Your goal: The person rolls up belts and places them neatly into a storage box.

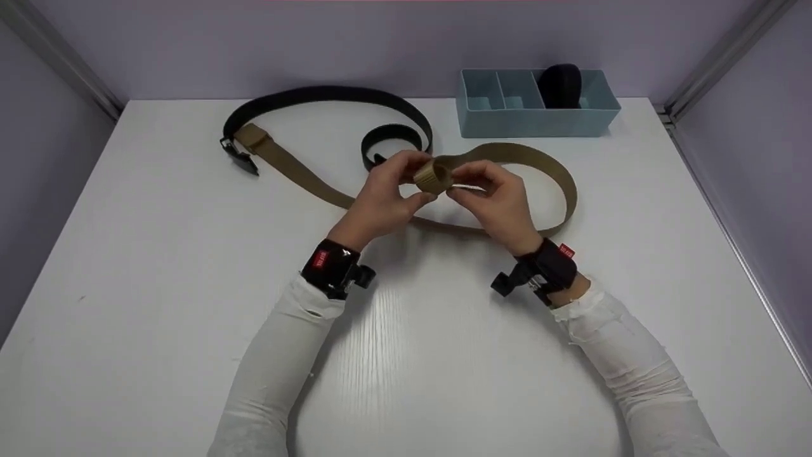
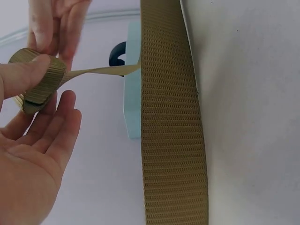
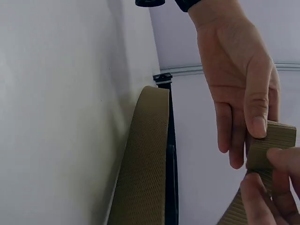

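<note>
A tan webbing belt (image 1: pixel 555 168) runs across the white table, its one end coiled into a small roll (image 1: pixel 434 178) held up between both hands. My left hand (image 1: pixel 385 200) pinches the roll from the left, thumb on its near side. From the right, my right hand (image 1: pixel 501 200) pinches the roll's edge with thumb and fingertips. In the left wrist view the roll (image 2: pixel 44 77) sits between the thumb and fingers, a narrow length of strap leading away from it. The right wrist view shows the roll (image 3: pixel 272 143) with fingers of both hands on it.
A black belt (image 1: pixel 336 93) curves behind, its end loosely curled near the left hand. Its dark buckle (image 1: pixel 239 157) lies beside the tan belt's end piece (image 1: pixel 252 136). At the back right stands a blue divided box (image 1: pixel 526 124) holding a black rounded object (image 1: pixel 561 87).
</note>
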Demonstrator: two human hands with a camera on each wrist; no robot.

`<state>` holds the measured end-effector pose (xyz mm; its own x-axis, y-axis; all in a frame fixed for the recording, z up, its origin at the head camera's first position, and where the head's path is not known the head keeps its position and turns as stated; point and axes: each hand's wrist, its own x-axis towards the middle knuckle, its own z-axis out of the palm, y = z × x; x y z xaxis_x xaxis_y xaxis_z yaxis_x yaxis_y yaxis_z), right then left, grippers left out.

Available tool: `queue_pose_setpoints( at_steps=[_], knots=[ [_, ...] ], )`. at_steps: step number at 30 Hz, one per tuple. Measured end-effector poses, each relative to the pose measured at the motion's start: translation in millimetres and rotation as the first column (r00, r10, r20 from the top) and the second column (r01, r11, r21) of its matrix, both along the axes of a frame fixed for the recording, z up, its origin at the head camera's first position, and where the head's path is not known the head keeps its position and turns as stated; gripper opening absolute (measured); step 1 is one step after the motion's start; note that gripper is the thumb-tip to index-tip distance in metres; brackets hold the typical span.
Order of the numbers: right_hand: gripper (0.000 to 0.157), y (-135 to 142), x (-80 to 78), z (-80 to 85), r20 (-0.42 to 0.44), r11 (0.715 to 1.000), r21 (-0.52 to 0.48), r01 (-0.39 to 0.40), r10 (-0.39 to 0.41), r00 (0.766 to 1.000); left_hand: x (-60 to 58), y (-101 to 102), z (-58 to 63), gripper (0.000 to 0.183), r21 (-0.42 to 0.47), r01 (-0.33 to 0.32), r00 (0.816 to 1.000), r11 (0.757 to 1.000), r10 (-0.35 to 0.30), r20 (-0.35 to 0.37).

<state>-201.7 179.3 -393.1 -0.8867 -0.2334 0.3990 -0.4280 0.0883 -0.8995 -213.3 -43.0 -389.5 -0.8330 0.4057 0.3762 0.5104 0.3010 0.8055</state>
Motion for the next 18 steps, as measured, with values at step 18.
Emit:
queue_pose_setpoints(
  at_steps=[18],
  knots=[
    [0.062, 37, -25.4, 14.4, -0.018, 0.750, 0.653, -0.106, 0.155, 0.988, -5.2, -27, 6.7, 0.042, 0.074, 0.154, 0.988, 0.985, -0.154, -0.016]
  ],
)
